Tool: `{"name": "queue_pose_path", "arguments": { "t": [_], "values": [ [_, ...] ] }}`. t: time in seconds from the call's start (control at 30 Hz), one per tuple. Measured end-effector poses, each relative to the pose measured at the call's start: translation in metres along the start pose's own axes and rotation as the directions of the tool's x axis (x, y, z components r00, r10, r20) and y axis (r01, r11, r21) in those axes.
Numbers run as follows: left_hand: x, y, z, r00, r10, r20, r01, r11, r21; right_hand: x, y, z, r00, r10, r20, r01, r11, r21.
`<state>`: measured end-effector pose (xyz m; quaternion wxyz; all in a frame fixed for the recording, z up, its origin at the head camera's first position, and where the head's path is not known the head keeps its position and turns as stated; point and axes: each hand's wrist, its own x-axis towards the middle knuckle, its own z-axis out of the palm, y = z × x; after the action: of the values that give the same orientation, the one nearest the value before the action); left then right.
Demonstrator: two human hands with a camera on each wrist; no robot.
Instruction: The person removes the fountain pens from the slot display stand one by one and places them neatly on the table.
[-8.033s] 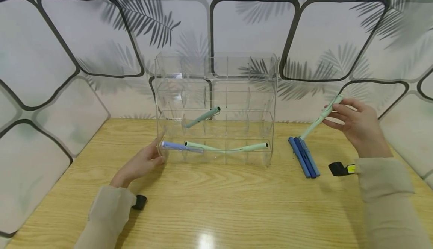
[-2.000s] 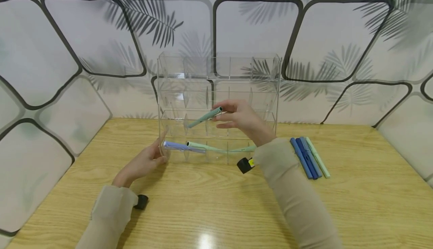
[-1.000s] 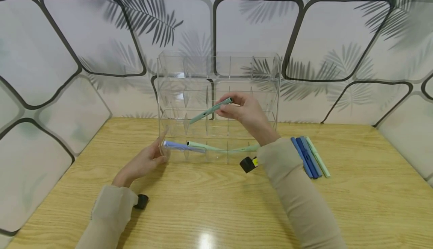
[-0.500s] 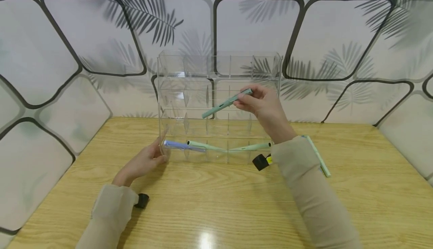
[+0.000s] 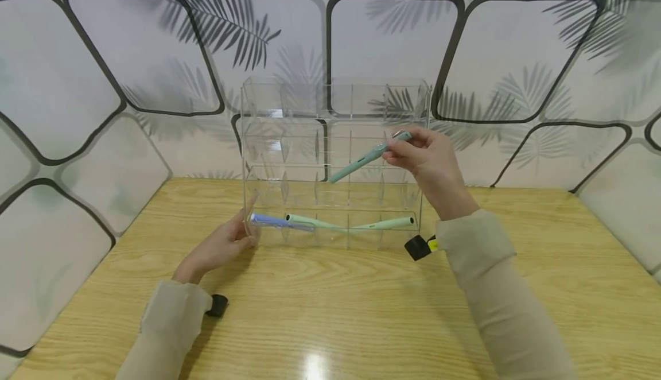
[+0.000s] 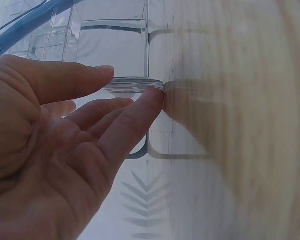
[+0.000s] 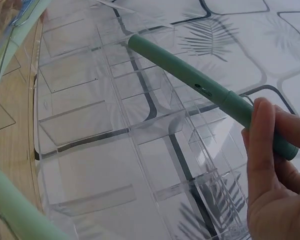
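Head view: two hands, well apart. The right hand (image 5: 431,162) pinches one teal pen (image 5: 361,162) by its clip end, the pen slanting down to the left in front of the clear rack (image 5: 299,101). The left hand (image 5: 219,251) holds the rack at its lower left edge. The rack has four tiers; the bottom one bears three pens: one blue pen (image 5: 268,220) at the left and two light green pens (image 5: 384,224), crossing near the middle. It stands on one table (image 5: 310,299).

Left wrist view: thumb and fingers lie either side of one rack edge; one blue pen shows at top left.

Right wrist view: thumb and fingers are clamped on the single teal pen, clear of the rack; two light green pens show partly at the left.
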<state>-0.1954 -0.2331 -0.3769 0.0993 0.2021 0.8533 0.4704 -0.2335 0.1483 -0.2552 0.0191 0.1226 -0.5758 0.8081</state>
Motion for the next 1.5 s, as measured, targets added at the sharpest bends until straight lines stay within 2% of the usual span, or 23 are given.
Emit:
{"name": "queue_pose_path", "arguments": {
  "t": [0.2,0.37,0.53,0.7,0.97,1.17,1.33,1.5],
  "values": [
    [0.000,-0.001,0.000,1.000,0.001,-0.002,-0.001,1.000,0.001,-0.005,-0.004,-0.014,1.000,0.006,-0.013,-0.007,0.999,-0.037],
    [0.000,0.001,0.001,1.000,0.023,-0.014,-0.023,1.000,-0.003,-0.008,-0.008,-0.024,0.998,0.036,-0.043,-0.037,0.999,-0.024],
    [0.000,0.002,0.002,1.000,0.024,-0.016,-0.024,1.000,-0.010,-0.014,-0.015,-0.037,0.998,0.026,-0.053,-0.025,1.000,0.018],
    [0.000,0.000,0.002,1.000,0.024,-0.013,-0.024,1.000,-0.004,-0.018,-0.022,-0.054,0.996,0.000,-0.094,0.008,0.997,0.075],
    [0.000,-0.001,0.002,1.000,0.005,-0.009,-0.006,1.000,-0.016,-0.022,-0.025,-0.083,0.977,-0.030,-0.211,0.042,0.998,0.050],
    [0.001,-0.002,0.001,1.000,-0.001,-0.004,0.001,1.000,0.008,-0.026,-0.025,-0.104,0.974,-0.037,-0.221,0.055,0.996,0.077],
    [0.001,-0.001,0.001,1.000,0.004,-0.016,-0.004,1.000,0.013,-0.029,-0.025,-0.118,0.969,-0.035,-0.245,0.049,0.998,0.050],
    [0.000,-0.002,0.001,1.000,0.009,-0.016,-0.009,1.000,0.017,-0.034,-0.025,-0.138,0.965,0.006,-0.261,0.013,0.997,0.071]
  ]
}}
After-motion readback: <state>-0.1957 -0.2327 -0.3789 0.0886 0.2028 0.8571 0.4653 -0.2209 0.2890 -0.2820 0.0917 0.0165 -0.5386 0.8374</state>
